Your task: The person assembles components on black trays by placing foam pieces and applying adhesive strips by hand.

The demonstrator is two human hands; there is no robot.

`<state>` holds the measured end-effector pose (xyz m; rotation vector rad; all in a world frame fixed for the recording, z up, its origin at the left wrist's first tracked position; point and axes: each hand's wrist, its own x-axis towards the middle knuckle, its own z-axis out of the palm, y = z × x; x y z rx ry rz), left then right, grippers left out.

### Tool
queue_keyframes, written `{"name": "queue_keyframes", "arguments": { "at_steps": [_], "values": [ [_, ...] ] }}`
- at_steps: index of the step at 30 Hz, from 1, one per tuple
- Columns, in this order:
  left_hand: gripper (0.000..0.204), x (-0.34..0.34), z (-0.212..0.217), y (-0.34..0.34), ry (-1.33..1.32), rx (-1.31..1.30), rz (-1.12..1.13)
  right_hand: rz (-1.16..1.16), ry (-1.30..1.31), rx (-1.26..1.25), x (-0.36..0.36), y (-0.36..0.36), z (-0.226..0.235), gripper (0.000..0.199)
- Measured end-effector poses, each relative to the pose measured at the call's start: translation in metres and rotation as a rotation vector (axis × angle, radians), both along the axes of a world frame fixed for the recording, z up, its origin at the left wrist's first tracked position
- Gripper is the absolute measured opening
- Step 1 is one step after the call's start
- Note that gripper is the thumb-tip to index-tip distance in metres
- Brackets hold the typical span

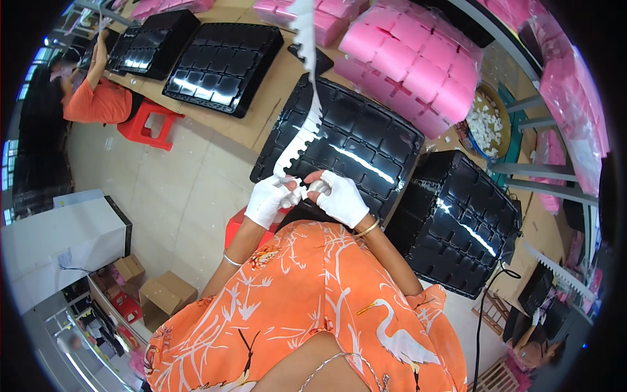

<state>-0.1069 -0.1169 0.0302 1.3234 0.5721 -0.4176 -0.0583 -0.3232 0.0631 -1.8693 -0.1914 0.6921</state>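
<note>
My left hand (pixel 264 201) and my right hand (pixel 343 198) wear white gloves with bare fingertips. They meet in front of my body, over the near edge of a stack of black plastic trays (pixel 346 130). Both hands are closed in a pinch on small white pieces (pixel 302 191), whose exact shape is partly covered by my fingers. A long white strip with toothed edges (pixel 302 140) runs down from the top of the view, its lower end beside my left fingers. Whether the left hand grips that strip I cannot tell.
More black tray stacks (pixel 222 65) stand along the bench, another (pixel 460 222) at my right. Pink wrapped stacks (pixel 411 55) lie beyond, near a round bin of white pieces (pixel 485 124). A co-worker in orange (pixel 101 98) sits far left by a red stool (pixel 147 124). Cardboard boxes (pixel 166 294) lie lower left.
</note>
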Motion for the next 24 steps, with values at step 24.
{"name": "queue_keyframes", "arguments": {
  "at_steps": [24],
  "values": [
    [0.020, -0.081, -0.077, 0.066, 0.030, 0.776, 0.212, 0.060, -0.477, -0.781, 0.097, -0.149, -0.006, 0.017]
  ]
}}
